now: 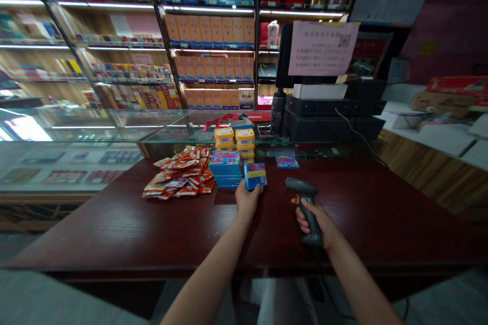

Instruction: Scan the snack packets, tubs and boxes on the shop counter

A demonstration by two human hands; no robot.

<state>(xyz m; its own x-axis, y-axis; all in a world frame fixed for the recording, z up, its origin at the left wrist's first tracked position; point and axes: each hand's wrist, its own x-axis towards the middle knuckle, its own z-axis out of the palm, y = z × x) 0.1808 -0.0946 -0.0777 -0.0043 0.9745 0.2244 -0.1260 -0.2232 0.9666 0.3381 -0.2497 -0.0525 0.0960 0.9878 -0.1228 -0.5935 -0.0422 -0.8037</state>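
My left hand is closed on a small blue box, held tilted up so that a face with a barcode shows. In my right hand is a dark grey barcode scanner, its head pointing left toward the box. Just left of my left hand stands a stack of similar blue boxes. A single blue box lies flat farther back, apart from the stack. Orange snack packets are heaped at the left. Yellow-lidded tubs are piled behind the blue stack.
The dark red wooden desk backs onto a glass display counter. A monitor with a pink paper sign stands at the back right, above a black till unit. A black bottle stands beside it. Lit shelves of boxes line the wall.
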